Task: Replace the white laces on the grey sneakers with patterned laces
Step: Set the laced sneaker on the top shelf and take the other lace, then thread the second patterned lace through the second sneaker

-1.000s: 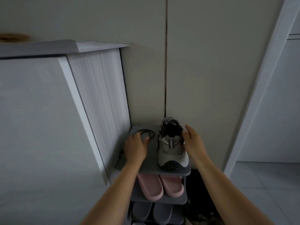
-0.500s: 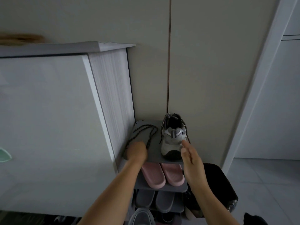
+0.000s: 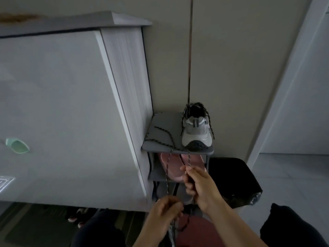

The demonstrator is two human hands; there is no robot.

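We see the grey sneaker (image 3: 196, 132) just right of centre on the top shelf of the rack (image 3: 165, 120), heel towards us, with a patterned lace (image 3: 195, 104) draped round its collar and down both sides. A loose lace (image 3: 160, 143) lies on the shelf left of it and runs over the front edge, down to our hands. Our right hand (image 3: 199, 186) pinches one strand between thumb and forefinger in front of the pink slippers (image 3: 173, 168). Lower in the frame, our blurred left hand (image 3: 167, 214) is curled round the lace. A white cabinet (image 3: 71, 113) fills the left; a black bag (image 3: 229, 175) sits right of the rack.
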